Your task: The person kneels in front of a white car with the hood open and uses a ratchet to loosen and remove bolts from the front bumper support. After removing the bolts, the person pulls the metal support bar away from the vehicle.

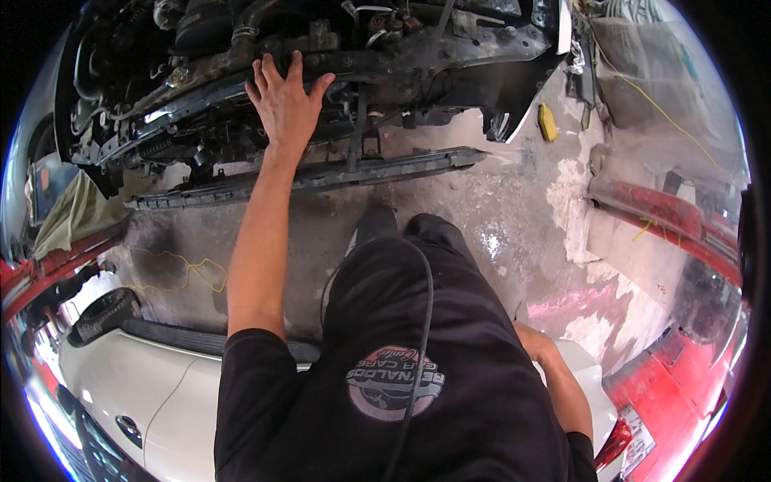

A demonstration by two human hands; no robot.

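Note:
My left hand (pixel 287 100) lies spread on the black upper crossbar (pixel 345 64) at the front of a car with its engine bay exposed. Its fingers are stretched apart over the bar's edge, and nothing is held in them. Beneath it runs a long dark lower bar (pixel 385 170) across the car's front, joined by an upright strut (pixel 360 128). At my right hip is my right hand (pixel 532 341), bent back against my side; its fingers are hidden by my body and shirt.
A yellow object (pixel 548 122) lies on the worn floor (pixel 498 209) right of the car. Behind me stands a white car (pixel 161 386). Red lift-like beams (pixel 675 215) flank the right. A yellow cord (pixel 189 269) trails at left, near a draped cloth (pixel 84 209).

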